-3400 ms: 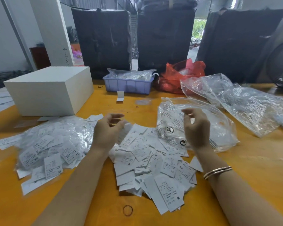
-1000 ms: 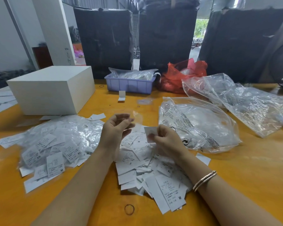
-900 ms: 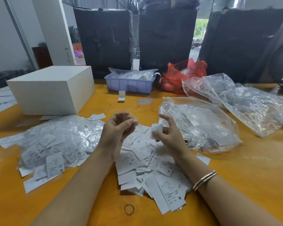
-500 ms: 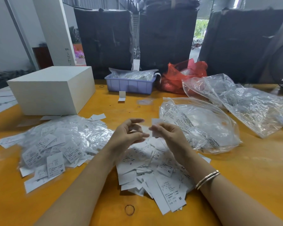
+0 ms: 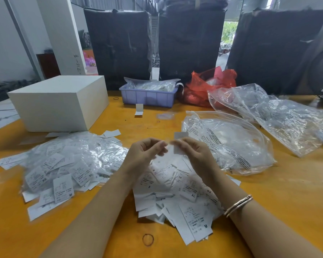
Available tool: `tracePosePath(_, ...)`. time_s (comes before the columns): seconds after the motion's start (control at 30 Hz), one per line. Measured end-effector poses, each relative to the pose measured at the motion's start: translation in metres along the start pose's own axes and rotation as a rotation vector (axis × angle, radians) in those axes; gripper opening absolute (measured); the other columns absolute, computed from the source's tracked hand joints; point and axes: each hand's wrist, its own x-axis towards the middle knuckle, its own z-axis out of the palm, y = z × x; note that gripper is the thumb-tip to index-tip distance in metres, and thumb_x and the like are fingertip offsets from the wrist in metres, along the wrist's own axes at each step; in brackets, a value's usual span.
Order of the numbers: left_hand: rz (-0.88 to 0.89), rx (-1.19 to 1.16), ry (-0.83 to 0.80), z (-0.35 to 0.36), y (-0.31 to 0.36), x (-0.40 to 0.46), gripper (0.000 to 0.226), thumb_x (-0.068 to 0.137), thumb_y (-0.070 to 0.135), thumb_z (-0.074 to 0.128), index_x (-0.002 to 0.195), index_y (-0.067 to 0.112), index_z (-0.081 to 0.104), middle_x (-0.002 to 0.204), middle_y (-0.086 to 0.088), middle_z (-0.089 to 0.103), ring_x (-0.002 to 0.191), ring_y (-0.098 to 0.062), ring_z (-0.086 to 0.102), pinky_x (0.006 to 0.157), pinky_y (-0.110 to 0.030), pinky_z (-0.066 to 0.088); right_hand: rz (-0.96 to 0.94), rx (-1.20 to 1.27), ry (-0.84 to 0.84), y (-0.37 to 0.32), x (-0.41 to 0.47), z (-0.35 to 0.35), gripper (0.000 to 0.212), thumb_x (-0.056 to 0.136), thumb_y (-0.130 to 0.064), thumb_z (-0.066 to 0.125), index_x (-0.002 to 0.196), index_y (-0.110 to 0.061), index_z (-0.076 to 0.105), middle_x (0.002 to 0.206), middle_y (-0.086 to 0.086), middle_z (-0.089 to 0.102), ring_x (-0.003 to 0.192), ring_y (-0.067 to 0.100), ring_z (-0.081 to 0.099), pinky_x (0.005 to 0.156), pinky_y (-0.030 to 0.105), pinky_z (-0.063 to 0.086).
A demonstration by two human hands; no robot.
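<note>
the right hand pinches one small white label between thumb and fingertips. it holds the label upright in the air above the far edge of the loose label pile, just beside the left hand. the left hand's fingers are curled, with the thumb drawn toward the forefinger close to the label's edge. the tips are blurred, so i cannot tell whether they nip a clear sleeve or nothing at all. the label stands on end, probably so that a short edge can slide into a sleeve mouth. the layout seems to serve that: bare labels sit under the hands on the orange table, and sleeved ones are heaped to the left (clear film glints over them), so finished pieces can go aside without crossing arms. a large clear bag lies slack to the right.
</note>
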Motion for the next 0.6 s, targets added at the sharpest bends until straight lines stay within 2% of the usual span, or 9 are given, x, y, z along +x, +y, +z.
tracePosePath(0.07,0.015,0.0,0.03,-0.001,0.0,0.001,0.025,0.074,0.039,0.062,0.085,0.017,0.069,0.074,0.007,0.071,0.069,-0.001,0.062,0.063,-0.01,0.045,0.024,0.086,0.129,-0.001,0.002,-0.001,0.024,0.091,-0.014,0.049,0.103,-0.026,0.066,0.103,-0.011,0.068,0.095,0.002,0.062,0.078,0.009,0.045)
tracePosePath(0.1,0.021,0.004,0.037,-0.001,0.0,0.001,0.024,0.075,0.038,0.061,0.085,0.018,0.069,0.073,0.008,0.071,0.068,-0.001,0.062,0.062,-0.01,0.045,0.031,0.134,0.19,-0.001,0.002,-0.003,0.033,0.091,-0.006,0.048,0.108,-0.03,0.063,0.108,-0.007,0.067,0.099,0.006,0.062,0.08,0.01,0.046)
tracePosePath(0.2,0.031,0.023,0.04,-0.002,-0.001,0.001,0.021,0.078,0.037,0.06,0.084,0.019,0.069,0.073,0.008,0.071,0.068,-0.001,0.062,0.062,-0.01,0.045,0.064,0.291,0.277,-0.003,0.002,-0.005,0.059,0.088,0.001,0.054,0.128,-0.041,0.045,0.097,0.006,0.069,0.088,0.011,0.066,0.074,0.016,0.051)
tracePosePath(0.23,0.034,0.028,0.041,-0.002,-0.001,0.001,0.02,0.08,0.036,0.06,0.083,0.019,0.07,0.072,0.008,0.071,0.068,-0.001,0.062,0.062,-0.01,0.045,0.083,0.325,0.297,-0.004,0.002,-0.005,0.061,0.087,0.0,0.057,0.131,-0.039,0.042,0.091,0.007,0.069,0.083,0.012,0.065,0.071,0.016,0.051)
tracePosePath(0.27,0.038,0.03,0.043,-0.002,-0.001,0.001,0.019,0.08,0.035,0.06,0.083,0.02,0.07,0.072,0.008,0.071,0.067,-0.001,0.062,0.062,-0.009,0.045,0.096,0.359,0.321,-0.006,0.003,-0.004,0.055,0.086,0.0,0.059,0.128,-0.033,0.047,0.086,0.005,0.069,0.078,0.011,0.065,0.068,0.017,0.05)
tracePosePath(0.33,0.046,0.037,0.051,-0.002,-0.001,0.001,0.02,0.08,0.037,0.06,0.083,0.02,0.07,0.071,0.008,0.071,0.067,-0.001,0.062,0.061,-0.009,0.044,0.123,0.435,0.371,-0.01,0.005,-0.001,0.026,0.085,-0.003,0.061,0.103,-0.021,0.061,0.077,-0.003,0.068,0.072,0.007,0.062,0.067,0.02,0.047)
tracePosePath(0.4,0.062,0.053,0.053,-0.002,-0.001,0.001,0.016,0.082,0.031,0.061,0.082,0.018,0.07,0.07,0.008,0.071,0.065,0.0,0.062,0.06,-0.008,0.044,0.167,0.511,0.395,-0.013,0.004,0.004,0.009,0.085,-0.009,0.063,0.085,-0.018,0.063,0.072,-0.005,0.067,0.069,0.007,0.061,0.067,0.02,0.045)
tracePosePath(0.5,0.087,0.073,0.045,-0.001,-0.001,0.001,0.012,0.088,0.018,0.06,0.082,0.016,0.069,0.067,0.008,0.07,0.062,0.001,0.061,0.058,-0.007,0.043,0.191,0.536,0.403,-0.013,0.003,0.01,0.004,0.086,-0.017,0.063,0.082,-0.016,0.063,0.071,-0.004,0.066,0.069,0.006,0.061,0.063,0.014,0.048)
tracePosePath(0.6,0.092,0.086,0.042,0.0,-0.001,0.0,0.011,0.088,0.018,0.061,0.081,0.016,0.069,0.066,0.008,0.07,0.061,0.002,0.061,0.058,-0.007,0.043,0.171,0.455,0.402,-0.012,0.002,0.015,0.007,0.088,-0.019,0.062,0.083,-0.014,0.062,0.071,-0.004,0.063,0.066,0.002,0.059,0.061,0.01,0.046)
